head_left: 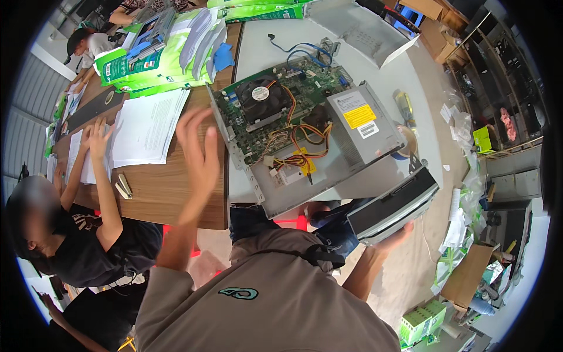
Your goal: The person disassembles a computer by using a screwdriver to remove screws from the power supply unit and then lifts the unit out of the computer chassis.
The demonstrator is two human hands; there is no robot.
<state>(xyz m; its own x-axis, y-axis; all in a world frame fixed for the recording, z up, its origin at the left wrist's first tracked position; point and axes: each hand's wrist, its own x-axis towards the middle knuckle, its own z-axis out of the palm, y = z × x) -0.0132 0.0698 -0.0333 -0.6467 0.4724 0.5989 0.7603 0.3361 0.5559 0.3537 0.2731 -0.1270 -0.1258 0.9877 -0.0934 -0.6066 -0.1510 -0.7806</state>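
A: How far have we got?

B: Partway, we'd judge. Our open grey metal computer case (281, 199) lies on the white counter (258, 47), its inside exposed. A shallow grey metal shell with raised sides (363, 35) sits behind it; we take that for the cover, already off.

A: And the front?

B: We have an oblong black-and-silver panel (393, 205) apart from the case, held off its near right corner, beyond the counter's edge. Our right hand (394, 237) has its grip on that panel, clasping it from below.

A: Our left hand (199, 146)?

B: Its grip is released: fingers spread, nothing in them, just beside the case's left edge. It's blurred, so we can't tell whether it touches.

A: What remains inside the case?

B: Plenty: a green circuit board (314, 88), a round black cooling fan (261, 94) on it, a silver metal box with a yellow label (381, 138) and tangled red, yellow and black wires (293, 161). We'd call the inner parts the portion left undone.

A: Other containers?

B: Bright green paper packs (114, 70) are stacked at our left, pale sheets (199, 50) showing at their side. We can't make out what the brown cardboard box (466, 276) at far right holds.
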